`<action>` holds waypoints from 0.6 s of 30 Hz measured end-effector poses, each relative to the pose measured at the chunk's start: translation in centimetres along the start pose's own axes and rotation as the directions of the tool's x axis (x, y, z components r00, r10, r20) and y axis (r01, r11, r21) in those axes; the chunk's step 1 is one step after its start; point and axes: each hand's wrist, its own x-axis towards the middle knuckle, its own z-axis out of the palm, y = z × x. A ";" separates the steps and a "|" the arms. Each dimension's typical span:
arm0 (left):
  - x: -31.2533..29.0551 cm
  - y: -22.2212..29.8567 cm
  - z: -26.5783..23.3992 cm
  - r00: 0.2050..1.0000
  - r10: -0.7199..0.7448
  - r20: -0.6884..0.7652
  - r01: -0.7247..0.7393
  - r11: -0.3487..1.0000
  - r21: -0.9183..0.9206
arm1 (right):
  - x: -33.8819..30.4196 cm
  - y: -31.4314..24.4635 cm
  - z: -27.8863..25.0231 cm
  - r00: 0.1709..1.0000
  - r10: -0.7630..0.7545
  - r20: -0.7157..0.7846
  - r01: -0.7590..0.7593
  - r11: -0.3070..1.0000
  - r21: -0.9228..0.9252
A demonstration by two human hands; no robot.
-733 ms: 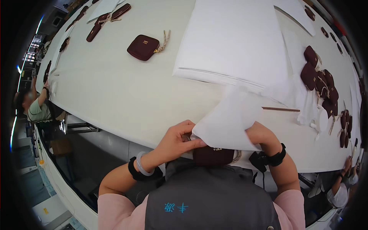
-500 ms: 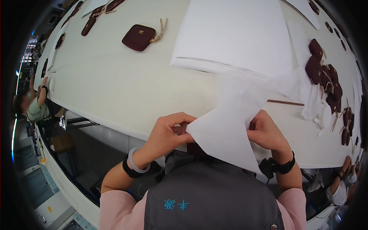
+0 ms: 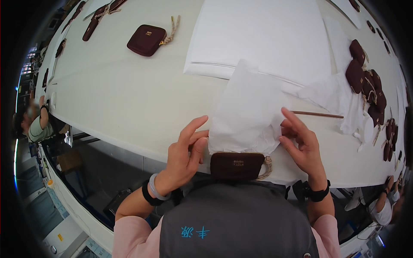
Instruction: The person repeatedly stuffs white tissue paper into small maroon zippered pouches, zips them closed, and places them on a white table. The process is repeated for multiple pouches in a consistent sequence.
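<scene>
Left hand [image 3: 183, 152] and right hand [image 3: 303, 150] hang loosely open beside white paper [image 3: 243, 112] as a burgundy pouch [image 3: 232, 170] sits at the worktop's [image 3: 120, 94] near edge (an apron [image 3: 241, 219] nudge could topple it).

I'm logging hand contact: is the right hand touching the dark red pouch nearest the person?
Apart: the head view shows pale tabletop between the right hand and the dark red pouch.

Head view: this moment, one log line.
left hand: open, at white sheet; right hand: open, at same sheet; hand contact: unclear; maroon pouch: between sheet and gray apron
</scene>
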 end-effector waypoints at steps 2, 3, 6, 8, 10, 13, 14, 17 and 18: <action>1.2 -0.3 -0.9 0.965 0.245 0.092 -0.261 0.929 0.261 | 0.6 0.3 -0.6 0.961 -0.247 0.126 0.273 0.922 -0.275; 2.4 -0.1 -1.5 0.924 0.322 0.205 -0.379 0.830 0.408 | 0.8 0.1 -0.5 0.936 -0.309 0.168 0.349 0.880 -0.322; 4.0 -0.5 -1.4 0.846 0.448 0.290 -0.533 0.677 0.509 | 1.5 0.2 0.1 0.892 -0.417 0.173 0.452 0.817 -0.359; 4.5 -0.8 -1.1 0.838 0.480 0.259 -0.545 0.718 0.432 | 1.6 0.7 0.3 0.901 -0.413 0.132 0.431 0.822 -0.372; 3.4 -0.9 -1.3 0.862 0.447 0.239 -0.503 0.813 0.294 | 0.7 1.1 0.8 0.933 -0.348 0.096 0.357 0.853 -0.379; 2.1 -0.4 -2.5 0.925 0.138 0.355 -0.162 0.986 0.040 | -0.2 1.0 2.3 0.971 -0.237 -0.015 0.229 0.951 -0.207; 1.7 -0.3 -2.7 0.911 0.042 0.410 -0.030 0.999 -0.036 | -0.4 0.9 2.5 0.984 -0.176 -0.034 0.169 0.974 -0.154; 0.2 -0.4 -1.5 0.933 0.115 0.342 -0.119 0.993 -0.008 | -0.6 0.9 2.8 0.992 -0.126 0.020 0.127 0.990 -0.055; -0.2 -0.8 -1.0 0.942 0.150 0.300 -0.158 0.987 0.002 | -0.6 1.2 3.0 0.988 -0.148 0.033 0.149 0.989 -0.024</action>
